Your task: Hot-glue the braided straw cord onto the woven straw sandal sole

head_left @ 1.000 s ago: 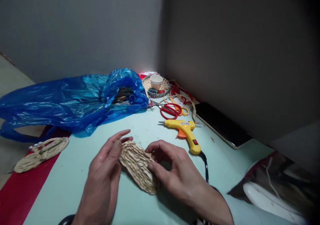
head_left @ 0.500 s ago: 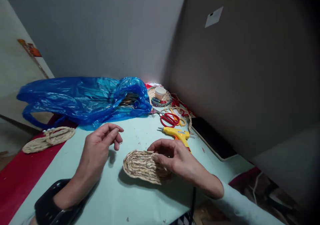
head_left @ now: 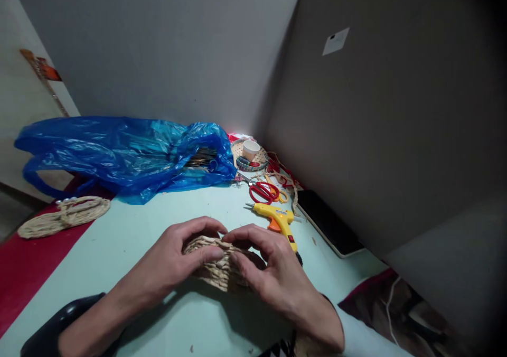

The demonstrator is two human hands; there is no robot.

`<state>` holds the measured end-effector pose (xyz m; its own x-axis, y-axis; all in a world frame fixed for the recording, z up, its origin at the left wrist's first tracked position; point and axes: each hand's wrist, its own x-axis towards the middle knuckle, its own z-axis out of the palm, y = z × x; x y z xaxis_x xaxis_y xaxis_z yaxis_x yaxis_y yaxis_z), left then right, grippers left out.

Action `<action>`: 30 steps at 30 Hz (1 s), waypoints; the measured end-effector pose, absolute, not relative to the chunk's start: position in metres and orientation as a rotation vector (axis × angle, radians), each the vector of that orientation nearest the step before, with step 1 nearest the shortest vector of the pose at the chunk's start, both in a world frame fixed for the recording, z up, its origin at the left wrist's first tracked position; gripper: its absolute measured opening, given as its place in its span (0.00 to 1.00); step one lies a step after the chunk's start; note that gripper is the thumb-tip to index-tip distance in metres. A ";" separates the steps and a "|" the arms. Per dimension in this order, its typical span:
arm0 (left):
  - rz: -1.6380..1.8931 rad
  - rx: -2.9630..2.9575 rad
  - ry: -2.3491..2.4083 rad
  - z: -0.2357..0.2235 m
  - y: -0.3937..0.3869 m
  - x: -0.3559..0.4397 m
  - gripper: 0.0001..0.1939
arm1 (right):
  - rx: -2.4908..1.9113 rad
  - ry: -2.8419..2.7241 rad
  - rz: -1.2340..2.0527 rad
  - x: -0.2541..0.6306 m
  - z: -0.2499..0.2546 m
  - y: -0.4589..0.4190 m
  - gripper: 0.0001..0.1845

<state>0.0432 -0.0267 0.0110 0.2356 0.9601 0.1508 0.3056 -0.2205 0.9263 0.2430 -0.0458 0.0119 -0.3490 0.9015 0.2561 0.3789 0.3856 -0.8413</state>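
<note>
Both hands grip a woven straw sole [head_left: 217, 273], an oval of coiled, braided strands held above the pale green tabletop. My left hand [head_left: 190, 251] is closed on its left end, thumb on the near face and fingers behind the far edge. My right hand [head_left: 265, 262] pinches the right part the same way, its thumb close to the left thumb. Much of the sole is covered by the two hands. A yellow glue gun [head_left: 277, 218] lies just beyond my right hand. On the left, a straw sandal [head_left: 65, 217] with pearl-like beads rests on red cloth.
Red-handled scissors [head_left: 264, 192] lie behind the glue gun. A blue plastic bag [head_left: 130, 156] fills the back left. At the back, a shallow woven basket [head_left: 238, 148] holds a white cup [head_left: 251, 150]. A dark tablet-like device [head_left: 328, 222] lies along the right wall.
My left hand, free before, has moved right and taken hold of the sole's left end. The sole is now tilted and more covered. The view has shifted slightly.
</note>
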 end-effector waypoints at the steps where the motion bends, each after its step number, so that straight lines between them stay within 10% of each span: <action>1: 0.993 1.680 1.194 0.011 -0.028 0.045 0.04 | -1.090 -1.914 0.865 0.244 0.012 -0.047 0.09; 30: 1.074 2.233 1.076 -0.009 -0.031 0.050 0.08 | -1.224 -1.748 1.118 0.244 0.009 -0.036 0.10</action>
<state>0.0496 -0.0309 -0.0094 0.3965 0.7966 0.4563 0.4580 -0.6024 0.6537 0.2437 -0.0356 0.0086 -0.2933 0.9532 0.0737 0.3325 0.1740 -0.9269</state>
